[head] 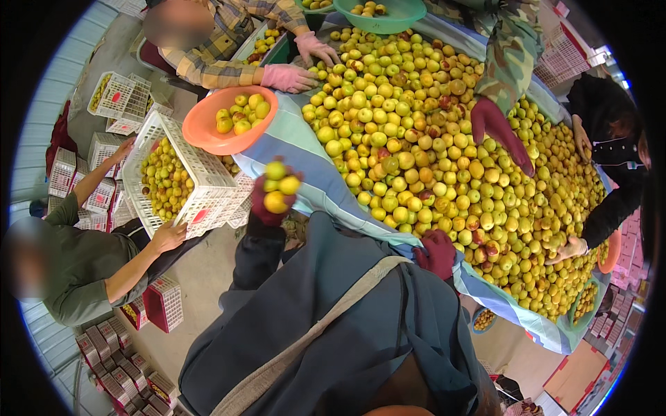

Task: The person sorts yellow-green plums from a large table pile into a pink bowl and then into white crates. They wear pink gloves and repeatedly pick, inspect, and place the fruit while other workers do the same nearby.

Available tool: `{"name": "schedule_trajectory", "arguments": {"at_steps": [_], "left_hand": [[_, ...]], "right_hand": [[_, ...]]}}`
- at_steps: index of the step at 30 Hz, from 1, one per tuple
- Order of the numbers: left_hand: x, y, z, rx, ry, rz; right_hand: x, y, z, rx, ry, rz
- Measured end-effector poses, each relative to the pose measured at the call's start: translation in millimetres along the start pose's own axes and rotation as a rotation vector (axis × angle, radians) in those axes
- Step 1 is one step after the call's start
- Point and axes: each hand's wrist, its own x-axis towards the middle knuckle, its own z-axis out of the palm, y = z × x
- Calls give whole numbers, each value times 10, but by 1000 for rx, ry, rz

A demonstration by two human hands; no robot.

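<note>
My left hand (263,200), in a maroon glove, is raised left of the sorting table and holds several yellow-green jujubes (289,185). It is slightly blurred. Just beyond it, an orange plastic basin (200,125) with several jujubes inside stands at the table's corner. My right hand (438,255), gloved alike, is at the near table edge against the striped cloth (312,161). Its fingers are partly hidden, so whether it grips the cloth is unclear. A broad heap of yellow-green jujubes (400,156), some with reddish-brown patches, covers the cloth in front of me.
At left, a person holds a tilted white plastic crate (208,177) of jujubes close to my left hand. Across the table are another worker's pink gloves (291,78) and a maroon-gloved hand (502,135). A pale-gloved hand (570,249) is at right. Green basins (382,21) stand at the far edge.
</note>
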Motion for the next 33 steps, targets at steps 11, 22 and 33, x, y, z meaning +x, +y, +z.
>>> {"name": "schedule_trajectory", "arguments": {"at_steps": [11, 22, 33], "left_hand": [[39, 298, -383, -93, 161, 252], [510, -419, -390, -232, 82, -259], [585, -418, -376, -189, 165, -295]], "right_hand": [[-75, -84, 221, 181, 195, 278], [-6, -254, 107, 238, 138, 298], [111, -219, 35, 194, -83, 385]]}}
